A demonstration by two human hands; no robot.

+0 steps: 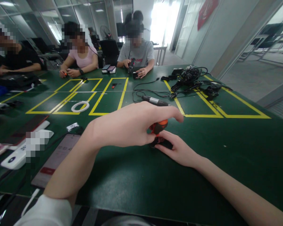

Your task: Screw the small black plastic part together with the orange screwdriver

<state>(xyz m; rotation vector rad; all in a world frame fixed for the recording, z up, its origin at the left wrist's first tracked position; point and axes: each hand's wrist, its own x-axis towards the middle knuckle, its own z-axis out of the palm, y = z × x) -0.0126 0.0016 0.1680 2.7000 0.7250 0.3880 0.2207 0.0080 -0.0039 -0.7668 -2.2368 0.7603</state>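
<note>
My left hand (129, 124) reaches across from the left, its fingers curled round an orange and black object (160, 126) whose lower part they partly hide. Close beneath, my right hand (179, 149) pinches a small dark piece (154, 143) at the lower end of that object, low over the green table (122, 182). Where the two pieces meet is mostly covered by my fingers. Just behind my left hand lies a black and silver cylindrical tool (155, 101) with a cable.
Tangled black cables (191, 80) lie at the back right. A white ring (80, 106) rests among yellow tape lines. A phone (58, 160) and a white power strip (25, 150) are at the left. Several people sit across the table, one holding a dark tool (131, 66).
</note>
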